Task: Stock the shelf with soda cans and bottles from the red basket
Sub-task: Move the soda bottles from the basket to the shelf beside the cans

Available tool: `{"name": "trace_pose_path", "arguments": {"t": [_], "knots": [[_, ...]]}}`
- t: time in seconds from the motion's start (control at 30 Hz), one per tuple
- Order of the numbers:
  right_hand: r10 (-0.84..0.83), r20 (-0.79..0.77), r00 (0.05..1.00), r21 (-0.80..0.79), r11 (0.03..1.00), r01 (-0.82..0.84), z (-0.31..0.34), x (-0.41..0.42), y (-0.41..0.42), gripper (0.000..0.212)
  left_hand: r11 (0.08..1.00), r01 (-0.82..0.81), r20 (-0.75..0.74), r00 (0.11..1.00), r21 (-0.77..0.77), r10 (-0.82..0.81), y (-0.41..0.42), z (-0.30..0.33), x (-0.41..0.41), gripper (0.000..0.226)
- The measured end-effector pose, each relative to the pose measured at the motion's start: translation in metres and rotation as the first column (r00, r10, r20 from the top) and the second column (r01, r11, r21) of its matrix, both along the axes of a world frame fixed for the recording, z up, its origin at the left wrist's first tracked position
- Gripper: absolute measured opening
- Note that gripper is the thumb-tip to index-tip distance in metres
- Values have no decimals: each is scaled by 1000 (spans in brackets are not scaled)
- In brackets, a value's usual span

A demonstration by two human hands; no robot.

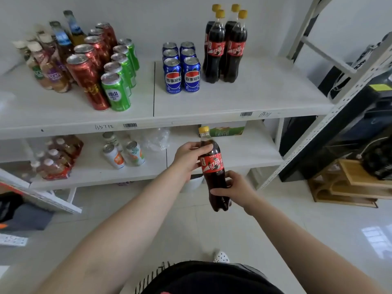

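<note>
A cola bottle with a yellow cap and red label is held upright in front of the lower shelf, below the top shelf board. My left hand grips its upper part near the shoulder. My right hand wraps the lower body. On the top shelf stand several cola bottles at the right, several blue Pepsi cans in the middle, green cans and red cans to the left. The red basket is not in view.
Small tea bottles stand at the shelf's far left. The lower shelf holds white cans, wrapped bottle packs and a green carton. A grey rack upright and wooden stand are at right.
</note>
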State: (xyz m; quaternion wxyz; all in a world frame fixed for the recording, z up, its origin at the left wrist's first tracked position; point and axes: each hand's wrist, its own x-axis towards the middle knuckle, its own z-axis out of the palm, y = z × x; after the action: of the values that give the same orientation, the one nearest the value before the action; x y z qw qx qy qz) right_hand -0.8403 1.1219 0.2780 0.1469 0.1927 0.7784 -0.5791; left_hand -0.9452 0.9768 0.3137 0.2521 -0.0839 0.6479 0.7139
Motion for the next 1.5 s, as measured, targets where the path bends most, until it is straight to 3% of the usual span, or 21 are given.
{"name": "trace_pose_path", "arguments": {"t": [0.2,0.43,0.63,0.9,1.17,1.33,1.5], "knots": [[85,-96,992,63,995,-80,30,-71,63,51,998,-49,-128,990,34,53,51,40,-49,44],[89,-255,963,20,996,-87,68,-168,91,49,999,-42,-321,946,-19,34,73,98,-134,39],[37,-378,925,91,996,-3,91,-255,99,53,998,-2,-502,865,-60,-29,84,135,-214,35],[-145,-474,869,81,975,207,63,-330,97,57,988,75,-620,771,-137,-145,104,121,-275,42],[-86,-459,884,160,971,177,62,-349,98,49,975,-23,-646,752,-223,-130,108,122,-292,44],[-127,-431,893,159,964,214,60,-348,94,55,944,-14,-625,753,-329,-206,115,128,-297,48],[-134,-362,922,187,959,213,59,-346,93,60,934,34,-531,815,-356,-232,117,137,-303,88]]}}
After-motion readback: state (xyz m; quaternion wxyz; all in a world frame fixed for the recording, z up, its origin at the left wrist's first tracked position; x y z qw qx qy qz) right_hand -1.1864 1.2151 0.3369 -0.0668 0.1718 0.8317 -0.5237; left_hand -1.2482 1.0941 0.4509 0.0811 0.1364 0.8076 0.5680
